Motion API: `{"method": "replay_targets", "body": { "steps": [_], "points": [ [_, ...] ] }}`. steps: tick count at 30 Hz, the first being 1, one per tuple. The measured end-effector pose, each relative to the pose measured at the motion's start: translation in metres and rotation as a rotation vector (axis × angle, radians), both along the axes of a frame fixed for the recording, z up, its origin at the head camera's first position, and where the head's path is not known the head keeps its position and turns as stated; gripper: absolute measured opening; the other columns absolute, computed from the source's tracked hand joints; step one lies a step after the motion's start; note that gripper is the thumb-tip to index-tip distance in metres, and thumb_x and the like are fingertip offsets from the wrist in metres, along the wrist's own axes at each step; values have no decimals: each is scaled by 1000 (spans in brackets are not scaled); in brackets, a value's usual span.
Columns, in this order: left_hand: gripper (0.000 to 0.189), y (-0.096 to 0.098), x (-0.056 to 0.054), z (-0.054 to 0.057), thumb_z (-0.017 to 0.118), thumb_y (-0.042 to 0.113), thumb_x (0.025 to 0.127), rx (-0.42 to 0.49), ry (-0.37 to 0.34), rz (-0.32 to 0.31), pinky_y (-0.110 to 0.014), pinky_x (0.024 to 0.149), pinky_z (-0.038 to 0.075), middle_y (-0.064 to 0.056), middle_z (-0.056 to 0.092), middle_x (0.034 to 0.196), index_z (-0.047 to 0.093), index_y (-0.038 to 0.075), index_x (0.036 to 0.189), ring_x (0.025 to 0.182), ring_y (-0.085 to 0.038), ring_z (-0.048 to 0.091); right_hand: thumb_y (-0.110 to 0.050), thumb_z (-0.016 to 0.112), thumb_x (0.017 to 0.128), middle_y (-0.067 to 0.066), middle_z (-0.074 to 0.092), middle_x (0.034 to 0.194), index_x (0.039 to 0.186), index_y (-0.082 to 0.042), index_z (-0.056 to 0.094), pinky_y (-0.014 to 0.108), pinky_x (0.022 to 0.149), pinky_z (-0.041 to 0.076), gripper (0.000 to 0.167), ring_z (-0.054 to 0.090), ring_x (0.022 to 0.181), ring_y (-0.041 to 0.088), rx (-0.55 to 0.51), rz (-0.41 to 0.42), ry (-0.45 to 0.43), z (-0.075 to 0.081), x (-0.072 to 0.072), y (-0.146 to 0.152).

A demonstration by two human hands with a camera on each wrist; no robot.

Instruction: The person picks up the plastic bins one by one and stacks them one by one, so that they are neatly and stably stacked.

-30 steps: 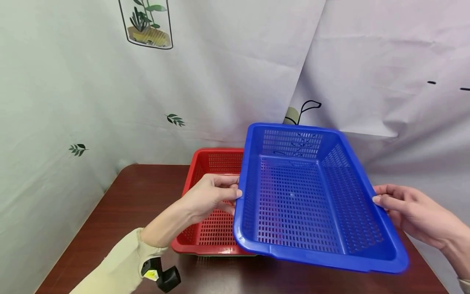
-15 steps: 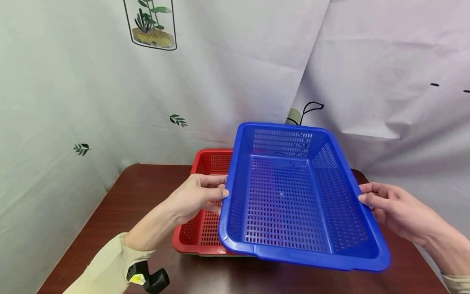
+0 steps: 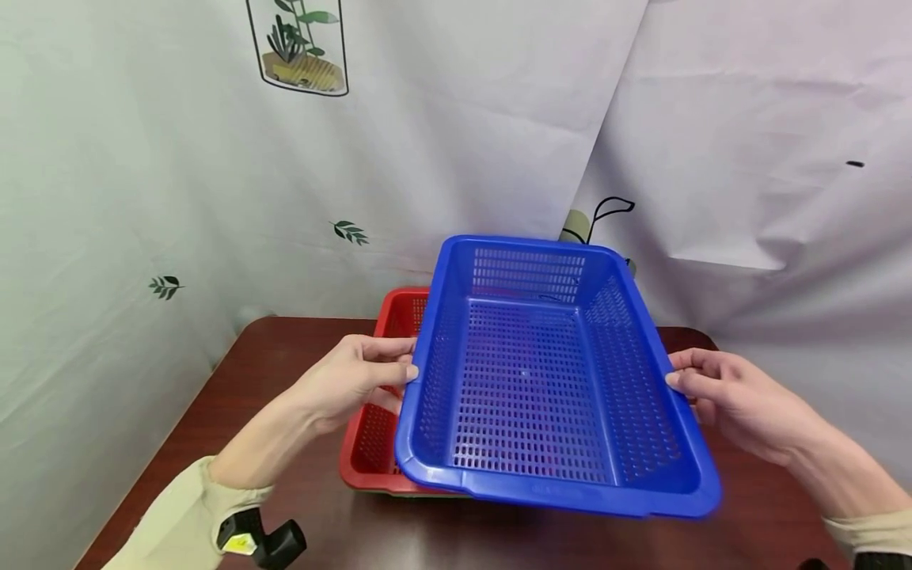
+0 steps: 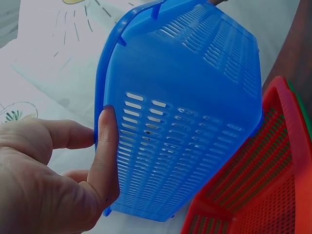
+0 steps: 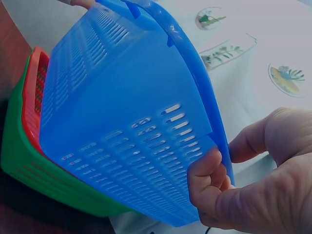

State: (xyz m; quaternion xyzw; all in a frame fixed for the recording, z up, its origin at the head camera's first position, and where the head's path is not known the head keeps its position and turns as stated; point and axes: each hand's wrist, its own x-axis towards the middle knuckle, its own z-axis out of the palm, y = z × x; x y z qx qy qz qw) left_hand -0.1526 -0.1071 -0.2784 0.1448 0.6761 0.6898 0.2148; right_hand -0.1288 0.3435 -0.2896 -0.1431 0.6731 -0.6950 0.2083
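Observation:
A blue plastic basket (image 3: pixel 527 380) with slotted walls and floor hangs tilted in front of me, held by both hands. My left hand (image 3: pixel 356 376) pinches its left rim, thumb on top and fingers beneath. On the opposite rim my right hand (image 3: pixel 744 400) pinches in the same way. Below and behind it stands a red basket (image 3: pixel 374 439), largely hidden by the blue one in the head view. In the right wrist view the red basket sits nested inside a green basket (image 5: pixel 53 187). The blue basket overlaps their right part from above.
The baskets stand on a dark red-brown wooden table (image 3: pixel 285 360) with rounded far corners. Behind it hangs a pale curtain (image 3: pixel 456 142) printed with leaves and plants. A small black camera (image 3: pixel 260 538) is strapped on my left wrist.
Both hands have carried the blue basket leftward, so it now covers more of the red basket. The grip on the rims stays the same.

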Motion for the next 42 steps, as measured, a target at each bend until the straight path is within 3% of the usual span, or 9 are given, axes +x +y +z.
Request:
{"method": "replay_targets", "body": {
  "steps": [10, 21, 29, 42],
  "points": [
    [54, -18, 1, -2, 62, 1, 92, -11, 13, 23, -37, 70, 61, -16, 70, 98, 44, -17, 140, 75, -19, 67, 3, 44, 102, 14, 65, 97, 113, 9, 45, 38, 74, 59, 12, 68, 82, 23, 43, -13, 29, 1, -8, -22],
    [58, -35, 4, -2, 63, 1, 91, -16, 18, 34, -35, 66, 60, -14, 69, 102, 41, -19, 141, 72, -17, 66, 2, 48, 102, 17, 62, 97, 113, 14, 41, 40, 76, 60, 18, 68, 82, 23, 61, -18, 42, 3, -13, -44],
    [56, -45, 1, -6, 63, 0, 92, -23, 37, 11, -39, 69, 61, -17, 71, 106, 41, -20, 140, 79, -24, 71, 1, 49, 101, 18, 59, 98, 114, 16, 40, 41, 77, 59, 21, 68, 82, 24, 84, -40, 35, 1, -17, -54],
    [56, -57, -4, -14, 63, 1, 93, -62, 17, 35, -39, 69, 61, -16, 72, 105, 41, -20, 140, 80, -26, 72, -1, 50, 101, 16, 61, 97, 116, 16, 40, 40, 78, 60, 25, 68, 81, 22, 121, -39, 29, -4, -24, -70]
  ]
}}
